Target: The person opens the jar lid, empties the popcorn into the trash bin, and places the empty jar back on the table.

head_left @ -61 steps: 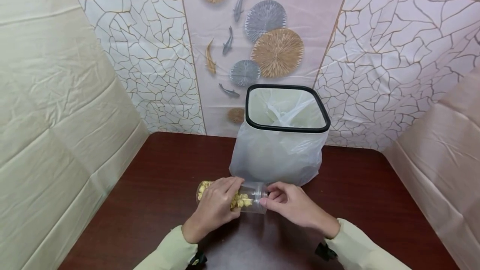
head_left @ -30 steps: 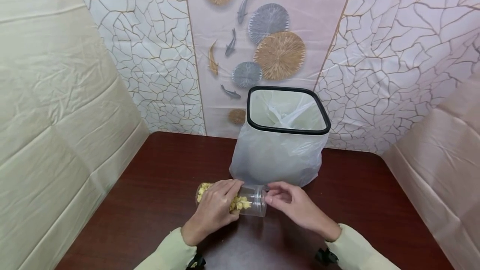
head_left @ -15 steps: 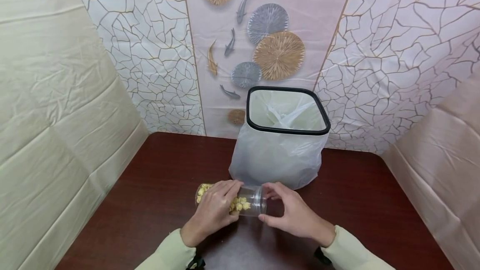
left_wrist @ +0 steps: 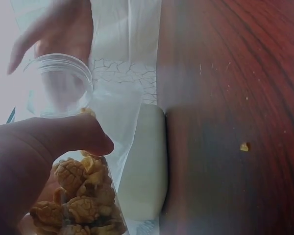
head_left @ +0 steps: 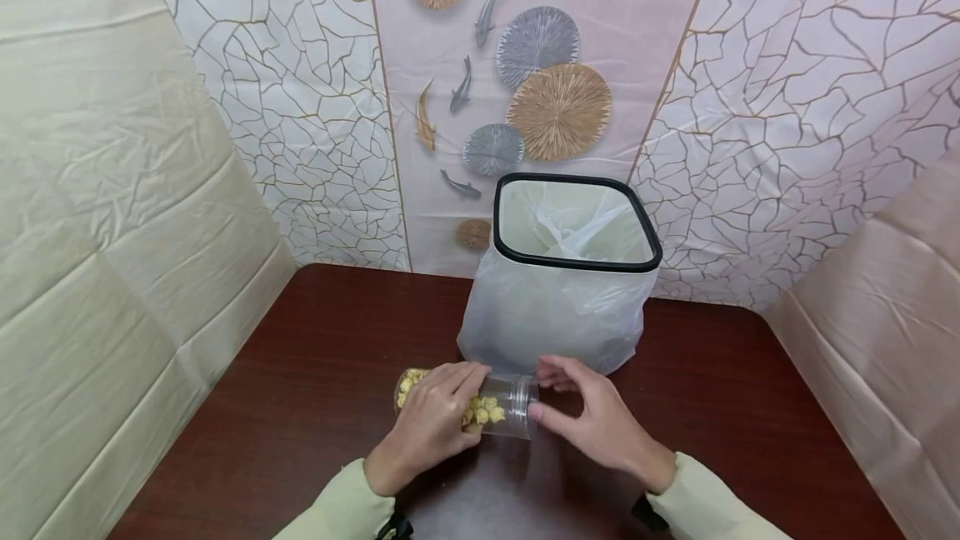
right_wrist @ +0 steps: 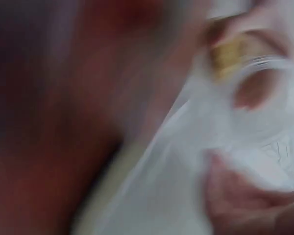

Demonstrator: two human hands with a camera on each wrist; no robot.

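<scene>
A clear plastic jar (head_left: 497, 386) lies on its side, its ridged, screw-top end pointing right. Yellow popcorn (head_left: 486, 412) fills its left part. My left hand (head_left: 431, 411) grips the jar around its body from above; in the left wrist view the thumb (left_wrist: 83, 134) crosses the clear wall, with popcorn (left_wrist: 83, 196) behind it. At the ridged end is my right hand (head_left: 600, 423), thumb and fingers spread apart and gently bent, with the thumb tip right at the rim. The right wrist view is blurred, showing the right fingers (right_wrist: 235, 196) apart from the jar end (right_wrist: 262, 112).
Behind the jar stands a white bin (head_left: 555, 315) with a black rim (head_left: 577, 262) and a translucent liner bag folded over it. A small yellow crumb (left_wrist: 244, 146) lies on the dark red-brown table (head_left: 330, 357). Cloth-covered walls enclose the table at the back and sides.
My right hand's fingers bend and spread repeatedly at the jar's ridged end; since half a second ago they have shifted slightly right. My left hand keeps its grip, and the jar stays nearly in place.
</scene>
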